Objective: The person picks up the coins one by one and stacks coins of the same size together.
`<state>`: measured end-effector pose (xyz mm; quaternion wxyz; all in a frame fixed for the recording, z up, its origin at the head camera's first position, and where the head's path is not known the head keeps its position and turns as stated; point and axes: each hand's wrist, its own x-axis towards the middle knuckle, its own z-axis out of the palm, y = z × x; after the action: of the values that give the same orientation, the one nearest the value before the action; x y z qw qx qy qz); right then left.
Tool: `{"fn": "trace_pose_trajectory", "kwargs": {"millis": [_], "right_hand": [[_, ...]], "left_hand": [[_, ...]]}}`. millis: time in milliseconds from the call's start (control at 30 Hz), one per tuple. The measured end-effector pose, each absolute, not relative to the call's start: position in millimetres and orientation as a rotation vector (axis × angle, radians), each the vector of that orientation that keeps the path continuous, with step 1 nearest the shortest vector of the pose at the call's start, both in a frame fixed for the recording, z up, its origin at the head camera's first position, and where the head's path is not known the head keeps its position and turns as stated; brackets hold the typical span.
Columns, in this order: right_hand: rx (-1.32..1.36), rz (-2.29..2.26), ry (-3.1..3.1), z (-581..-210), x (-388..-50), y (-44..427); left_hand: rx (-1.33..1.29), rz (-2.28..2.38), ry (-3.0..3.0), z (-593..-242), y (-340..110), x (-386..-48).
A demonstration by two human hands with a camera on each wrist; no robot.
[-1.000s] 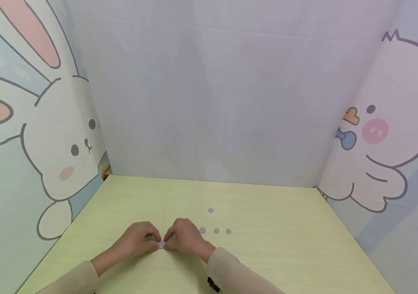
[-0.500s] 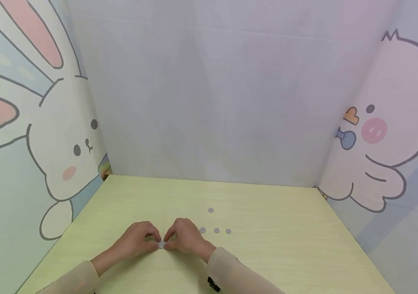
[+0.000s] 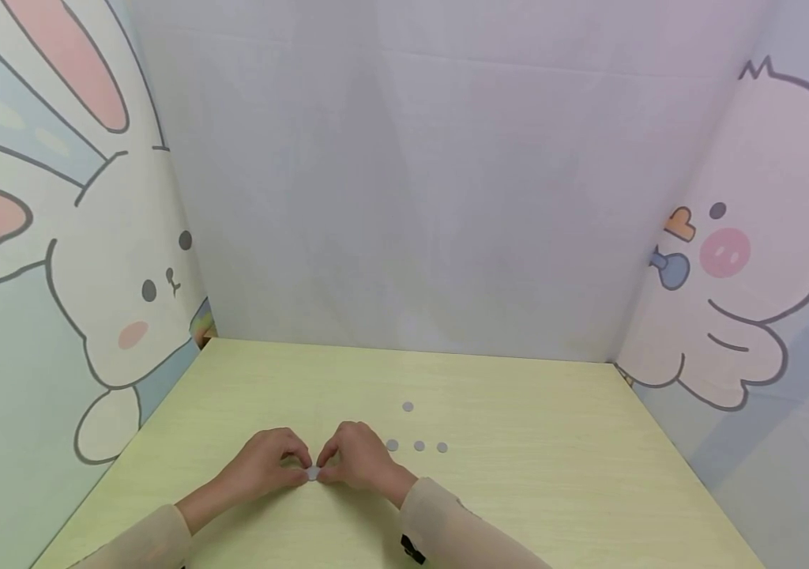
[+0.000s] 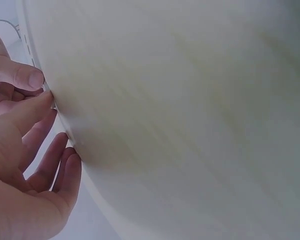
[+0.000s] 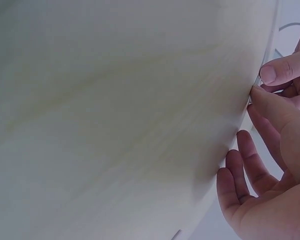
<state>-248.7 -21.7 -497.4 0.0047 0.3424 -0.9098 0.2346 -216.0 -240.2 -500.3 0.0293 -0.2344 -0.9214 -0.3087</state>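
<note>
A small, round silver-grey coin (image 3: pixel 313 473) lies at the table surface between the two hands in the head view. My left hand (image 3: pixel 271 464) holds its left edge with thumb and index finger. From the other side, the thumb and index finger of my right hand (image 3: pixel 360 460) grip the right edge. In the left wrist view the left hand (image 4: pixel 35 185) has its fingertips down on the tabletop, facing the right thumb. The right wrist view has the right hand (image 5: pixel 270 170) likewise low against the table, and the coin itself is barely visible there.
Right of the right hand, three similar coins (image 3: pixel 419 446) lie in a row, the leftmost close to the knuckles. Another coin (image 3: pixel 408 407) lies farther back. The pale yellow table (image 3: pixel 554 458) ends at a plain cloth backdrop (image 3: pixel 404 197), with printed cartoon panels on both sides.
</note>
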Motion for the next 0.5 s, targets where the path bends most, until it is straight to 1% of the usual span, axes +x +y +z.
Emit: {"fn": "trace_pose_trajectory", "kwargs": {"millis": [500], "right_hand": [[1.079, 0.738, -2.843, -496.8, -248.3, -22.2]], "left_hand": [[-0.715, -0.923, -2.852, -498.1, -237.6, -215.0]]}}
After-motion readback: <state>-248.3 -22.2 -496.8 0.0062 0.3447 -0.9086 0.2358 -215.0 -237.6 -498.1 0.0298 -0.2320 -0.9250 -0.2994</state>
